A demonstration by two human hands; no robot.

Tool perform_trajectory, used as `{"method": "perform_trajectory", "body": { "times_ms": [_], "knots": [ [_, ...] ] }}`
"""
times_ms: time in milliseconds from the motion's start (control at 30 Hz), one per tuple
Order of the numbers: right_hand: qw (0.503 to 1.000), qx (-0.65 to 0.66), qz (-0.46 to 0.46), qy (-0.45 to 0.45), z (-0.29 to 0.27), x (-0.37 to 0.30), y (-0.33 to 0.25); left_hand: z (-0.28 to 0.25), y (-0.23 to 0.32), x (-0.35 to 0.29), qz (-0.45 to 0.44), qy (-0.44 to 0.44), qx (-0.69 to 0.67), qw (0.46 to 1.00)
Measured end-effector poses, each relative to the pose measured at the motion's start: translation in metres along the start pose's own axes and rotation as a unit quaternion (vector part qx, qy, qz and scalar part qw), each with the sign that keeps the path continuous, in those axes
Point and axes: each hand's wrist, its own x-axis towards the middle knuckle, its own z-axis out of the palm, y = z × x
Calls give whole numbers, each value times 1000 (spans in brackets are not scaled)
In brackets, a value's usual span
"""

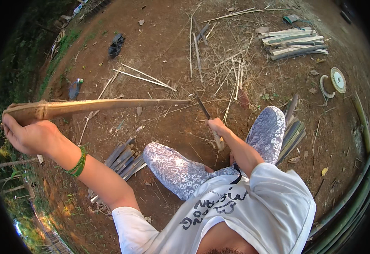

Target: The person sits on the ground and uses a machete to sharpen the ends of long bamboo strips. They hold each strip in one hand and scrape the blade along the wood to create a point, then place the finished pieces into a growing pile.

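Bamboo strip (108, 104) — long, flat, tan — is clasped in the left grip (27, 134); the right grip (216, 125) holds a dark-bladed, wooden-handled knife (203, 108) near the strip's end.

held strip (108, 104): tan | knife blade (203, 108): dark grey | wristband (80, 162): green | trousers (174, 170): grey, white-patterned | shirt (278, 199): white, dark print | near-right poles (362, 199): green | ground (168, 133): reddish-brown
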Motion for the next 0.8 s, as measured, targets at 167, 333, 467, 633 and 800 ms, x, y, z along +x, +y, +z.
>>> {"method": "perform_trajectory", "body": {
  "times_ms": [167, 333, 467, 633, 800],
  "knots": [
    [998, 51, -26, 31, 12, -55, -1, -27, -5, 33, -163, 11, -77, 984],
    [994, -10, -104, -1, 10, -165, -74, -14, 36, 11, -135, -55, -85, 986],
    [976, -68, -209, -9, 14, -226, -122, 12, 75, -10, -111, -114, -109, 981],
    [902, -32, -421, -87, 36, -313, -193, -18, 75, 2, -164, -259, -283, 909],
    [857, -23, -500, -124, 35, -329, -207, -22, 96, -10, -182, -248, -322, 895]
  ]
}}
